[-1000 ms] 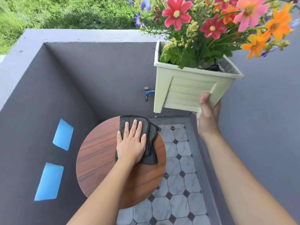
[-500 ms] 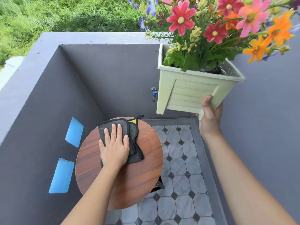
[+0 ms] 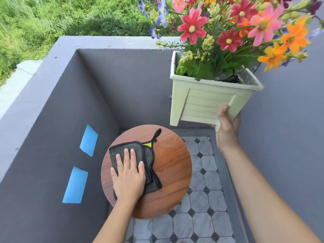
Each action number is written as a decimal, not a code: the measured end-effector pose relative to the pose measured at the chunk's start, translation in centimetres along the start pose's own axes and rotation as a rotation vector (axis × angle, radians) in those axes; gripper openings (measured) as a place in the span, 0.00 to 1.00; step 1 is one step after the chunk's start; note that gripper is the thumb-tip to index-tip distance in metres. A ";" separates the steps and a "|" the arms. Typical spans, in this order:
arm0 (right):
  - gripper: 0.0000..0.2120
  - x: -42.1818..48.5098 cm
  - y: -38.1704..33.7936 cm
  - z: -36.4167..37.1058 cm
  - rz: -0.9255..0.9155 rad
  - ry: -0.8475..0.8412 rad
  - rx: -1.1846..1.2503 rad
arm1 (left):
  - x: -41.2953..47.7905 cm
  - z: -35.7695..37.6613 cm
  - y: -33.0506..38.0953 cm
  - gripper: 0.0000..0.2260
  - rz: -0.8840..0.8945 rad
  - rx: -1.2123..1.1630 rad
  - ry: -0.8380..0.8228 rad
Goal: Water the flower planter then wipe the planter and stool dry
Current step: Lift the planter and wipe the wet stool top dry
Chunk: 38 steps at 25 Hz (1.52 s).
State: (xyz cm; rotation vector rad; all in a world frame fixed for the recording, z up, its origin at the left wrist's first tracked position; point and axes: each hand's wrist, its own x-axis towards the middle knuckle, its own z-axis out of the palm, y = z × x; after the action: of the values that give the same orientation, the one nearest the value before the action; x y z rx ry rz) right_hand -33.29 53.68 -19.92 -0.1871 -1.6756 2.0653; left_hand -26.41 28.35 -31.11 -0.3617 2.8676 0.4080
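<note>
Left hand [image 3: 128, 179] laid flat, fingers spread, on a dark cloth [image 3: 149, 157] pressed to the left half of the round stool [image 3: 175, 172]. Planter [image 3: 206, 100] gripped at its lower corner by the right hand [image 3: 227, 128], held in the air, tilted, above the tiled floor [image 3: 201, 225].

Dark grey walls [image 3: 133, 88] enclose a small sunken corner, capped by a lighter grey ledge [image 3: 105, 43]. Two blue rectangular patches [image 3: 75, 185] sit one above the other on the left wall. The floor [image 3: 201, 204] is laid with pale marbled octagonal tiles and small black diamond insets. Beyond the ledge grows thick green grass [image 3: 52, 18].
</note>
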 end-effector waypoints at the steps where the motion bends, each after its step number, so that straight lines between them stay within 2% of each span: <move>1: 0.22 -0.1 0.0 0.0 -0.002 -0.007 -0.003 | -0.5 0.0 -0.5 0.26 -0.048 -0.012 0.029; 6: 0.20 -1.8 0.9 -0.1 0.016 -0.036 0.009 | -2.7 -0.1 -2.7 0.28 -0.318 -0.134 0.124; 9: 0.26 -3.4 1.6 0.0 0.083 -0.078 0.007 | -3.5 -0.4 -3.5 0.31 -0.360 -0.293 0.124; 12: 0.30 -5.5 2.5 0.6 0.140 -0.134 -0.036 | -3.9 -0.7 -4.2 0.32 -0.332 -0.468 0.124; 14: 0.24 -6.9 3.5 1.2 0.181 -0.156 -0.025 | -3.5 -0.6 -5.4 0.31 -0.341 -0.567 0.106; 16: 0.23 -8.4 4.3 1.9 0.197 -0.171 -0.020 | -2.8 -0.4 -6.9 0.25 -0.369 -0.626 0.110; 18: 0.30 -9.6 5.1 2.5 0.188 -0.180 -0.025 | -2.3 -0.4 -8.0 0.18 -0.366 -0.684 0.121; 19: 0.30 -10.2 5.6 3.0 0.203 -0.182 -0.019 | -2.2 -0.6 -8.4 0.15 -0.362 -0.729 0.119; 22: 0.24 -11.6 7.1 3.6 0.187 -0.244 -0.047 | -2.2 -0.7 -8.8 0.15 -0.341 -0.892 0.084; 24: 0.26 -12.3 7.4 3.7 0.158 -0.290 -0.056 | -2.0 -0.2 -9.4 0.14 -0.296 -1.010 0.048; 27: 0.20 -13.0 7.6 3.7 0.127 -0.351 -0.041 | -1.6 1.3 -10.7 0.14 -0.253 -1.050 0.032; 30: 0.20 -13.6 8.0 3.6 0.123 -0.383 -0.054 | -1.6 2.9 -12.1 0.15 -0.271 -1.134 0.038; 32: 0.23 -13.6 8.7 3.3 0.187 -0.378 -0.059 | -2.1 3.3 -12.3 0.13 -0.291 -1.305 0.012; 34: 0.31 -13.8 8.5 3.2 0.170 -0.356 -0.163 | -2.3 2.9 -12.5 0.12 -0.289 -1.432 -0.044; 36: 0.34 -14.0 7.8 2.7 0.040 -0.349 -0.330 | -2.4 2.1 -12.6 0.11 -0.256 -1.448 -0.104; 38: 0.30 -14.2 7.7 1.7 -0.014 -0.327 -0.500 | -2.0 1.3 -12.5 0.09 -0.247 -1.440 -0.146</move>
State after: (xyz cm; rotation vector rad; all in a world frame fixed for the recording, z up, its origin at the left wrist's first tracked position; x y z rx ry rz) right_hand -23.55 44.84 -29.48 0.0071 -2.3670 1.6944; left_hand -20.85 17.53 -34.82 -0.7928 1.8289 2.2115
